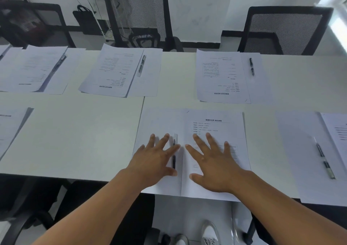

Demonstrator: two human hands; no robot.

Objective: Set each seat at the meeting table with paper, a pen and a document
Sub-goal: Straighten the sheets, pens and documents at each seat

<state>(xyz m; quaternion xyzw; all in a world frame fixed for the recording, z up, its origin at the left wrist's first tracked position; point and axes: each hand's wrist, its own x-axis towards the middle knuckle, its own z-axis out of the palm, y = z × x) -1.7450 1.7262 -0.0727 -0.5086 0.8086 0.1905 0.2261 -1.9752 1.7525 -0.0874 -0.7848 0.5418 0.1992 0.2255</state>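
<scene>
Both forearms reached toward 12 o'clock. Left hand (155, 158) lay flat, fingers spread wide, on the blank paper (159, 124); right hand (214, 162) flat and spread on the document (216, 124) (printed side up). Neither gripped anything. Pen (174, 150) lay between them, partly under the left fingers.

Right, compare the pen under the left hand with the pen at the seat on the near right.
The pen under the left hand is partly hidden by the fingers of the left hand; the near-right pen lies fully in view, untouched. The first runs nearly straight away from the person; the second slants, its far end leaning left. The first has its printed document on its right, under the right hand. Both rest on blank white sheets.
</scene>
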